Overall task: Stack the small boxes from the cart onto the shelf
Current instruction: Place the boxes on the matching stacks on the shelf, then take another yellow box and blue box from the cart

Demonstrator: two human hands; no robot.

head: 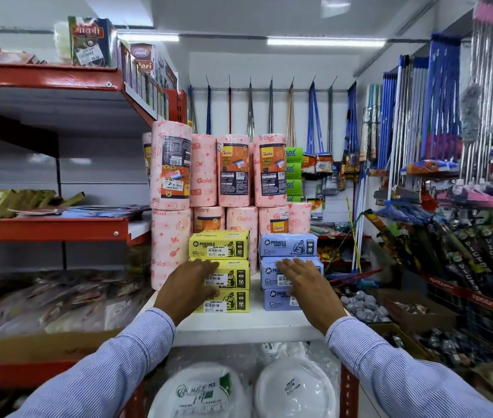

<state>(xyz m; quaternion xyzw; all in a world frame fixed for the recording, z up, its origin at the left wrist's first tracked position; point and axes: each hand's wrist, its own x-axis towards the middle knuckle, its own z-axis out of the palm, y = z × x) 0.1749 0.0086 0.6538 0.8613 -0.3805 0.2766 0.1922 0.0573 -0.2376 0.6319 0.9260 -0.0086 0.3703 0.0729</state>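
Observation:
Three yellow small boxes (221, 245) stand stacked on the white shelf (239, 325), and three blue small boxes (289, 244) are stacked just to their right. My left hand (189, 285) lies flat against the front of the middle and bottom yellow boxes, fingers apart. My right hand (305, 282) rests flat on the front of the middle and bottom blue boxes, fingers spread. Neither hand grips anything. The cart is out of view.
Pink kitchen towel rolls (236, 170) stand in two tiers behind the boxes. Packs of white plates (197, 393) sit on the shelf below. Red shelving (46, 229) runs along the left; brooms and mops (414, 116) hang on the right, with cartons of goods on the floor.

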